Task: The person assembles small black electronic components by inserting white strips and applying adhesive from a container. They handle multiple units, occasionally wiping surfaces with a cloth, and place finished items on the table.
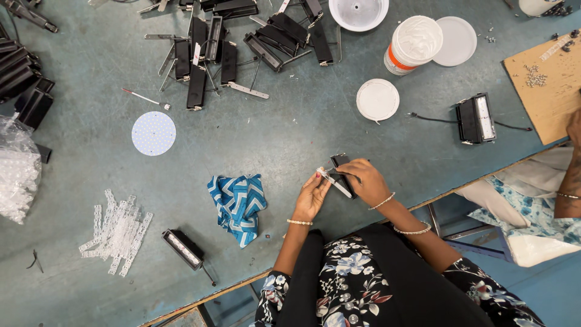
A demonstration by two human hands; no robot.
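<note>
We pinch a white strip [334, 183] with left hand [313, 197] fingers; right hand [363, 181] grips a black housing [339, 162], near edge.

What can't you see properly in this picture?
Head view only:
- The small black part is mostly covered by the right hand, so its shape is unclear.
- The thin white strip, pinched by the left hand, is too small to show detail.
- The tiny screws on the cardboard are too small to count.
- The clear plastic bag is cut off by the left edge.
</note>
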